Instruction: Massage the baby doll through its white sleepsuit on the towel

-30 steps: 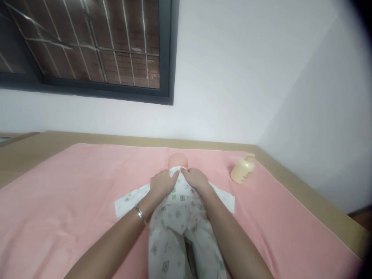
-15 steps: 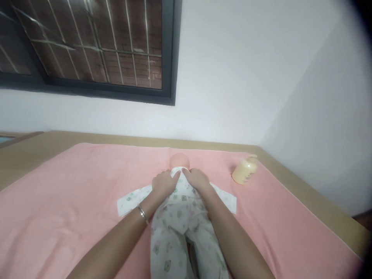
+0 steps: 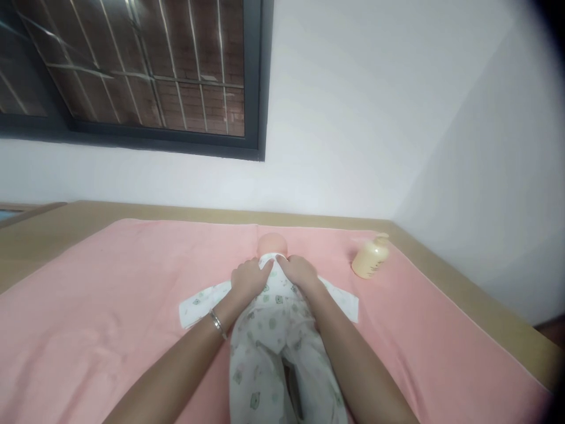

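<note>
A baby doll (image 3: pixel 279 301) in white clothes with a small green print lies along the middle of a pink sheet, its sleeves spread to both sides. Only the smooth, bare top of its head (image 3: pixel 272 244) shows beyond the collar, with no facial features visible. My left hand (image 3: pixel 251 278), a silver bracelet on its wrist, is wrapped around the doll's left-hand shoulder area. On the other shoulder lies my right hand (image 3: pixel 300 272), curled the same way. Both thumbs rest close together just below the collar. The other fingers are mostly hidden along the doll's sides.
A pale yellow pump bottle (image 3: pixel 371 259) leans on the pink sheet (image 3: pixel 145 265) to the right. Wooden edging (image 3: pixel 326 220) borders the sheet, against a white wall (image 3: pixel 335 118). A dark-framed window (image 3: pixel 256 88) with bars is at upper left.
Almost nothing differs. Both hands stay on the doll's shoulders; the whole view has shifted very slightly.
</note>
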`<state>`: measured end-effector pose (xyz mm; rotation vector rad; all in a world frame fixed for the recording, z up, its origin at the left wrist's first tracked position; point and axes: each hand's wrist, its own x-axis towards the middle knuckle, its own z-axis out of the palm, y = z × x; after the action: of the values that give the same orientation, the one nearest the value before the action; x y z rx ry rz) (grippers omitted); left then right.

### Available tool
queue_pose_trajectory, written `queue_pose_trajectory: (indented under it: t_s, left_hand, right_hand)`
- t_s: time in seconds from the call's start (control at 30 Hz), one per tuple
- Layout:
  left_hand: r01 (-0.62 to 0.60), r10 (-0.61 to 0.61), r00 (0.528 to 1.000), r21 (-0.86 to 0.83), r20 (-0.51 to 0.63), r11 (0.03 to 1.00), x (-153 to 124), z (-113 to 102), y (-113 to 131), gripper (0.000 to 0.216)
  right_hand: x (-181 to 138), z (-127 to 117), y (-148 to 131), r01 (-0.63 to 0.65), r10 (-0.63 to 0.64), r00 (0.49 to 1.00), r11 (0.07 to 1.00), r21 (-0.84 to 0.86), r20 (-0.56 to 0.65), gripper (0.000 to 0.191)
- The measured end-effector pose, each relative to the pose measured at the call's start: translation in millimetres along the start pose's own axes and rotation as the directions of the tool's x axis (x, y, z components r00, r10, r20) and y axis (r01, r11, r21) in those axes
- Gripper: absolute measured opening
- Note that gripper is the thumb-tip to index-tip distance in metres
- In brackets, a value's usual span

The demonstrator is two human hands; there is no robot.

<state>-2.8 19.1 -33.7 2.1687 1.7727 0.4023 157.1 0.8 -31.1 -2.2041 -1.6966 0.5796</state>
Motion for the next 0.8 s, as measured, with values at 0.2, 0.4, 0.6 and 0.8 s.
queue_pose_trajectory:
  t_s: [0.2,0.4,0.6,0.8]
  left_hand:
    - [-0.015,0.015,1.000,-0.013,-0.006,1.000,0.3,0.5,-1.1,0.069]
    - [-0.039,0.039,0.999,0.008,-0.006,0.999,3.2,1.7,-5.7,0.064]
    - [-0.144,0.152,0.987,0.137,-0.049,0.980,-10.3,-6.4,-0.1,0.059]
    - [-0.261,0.324,0.940,0.383,-0.111,0.886,-55.4,-4.8,14.6,0.057]
  right_hand:
    - [-5.1,-6.7,-4.4,-0.009,0.009,1.000,1.000,-0.013,0.015,0.069]
    - [-39.9,-31.4,-17.4,0.128,-0.112,0.987,0.981,-0.147,0.112,0.053]
    - [-69.6,-31.5,-31.1,0.285,-0.285,0.957,0.877,-0.387,0.061,0.036]
    - [-50.2,-31.1,-27.0,0.156,-0.161,0.987,0.962,-0.222,-0.006,0.051]
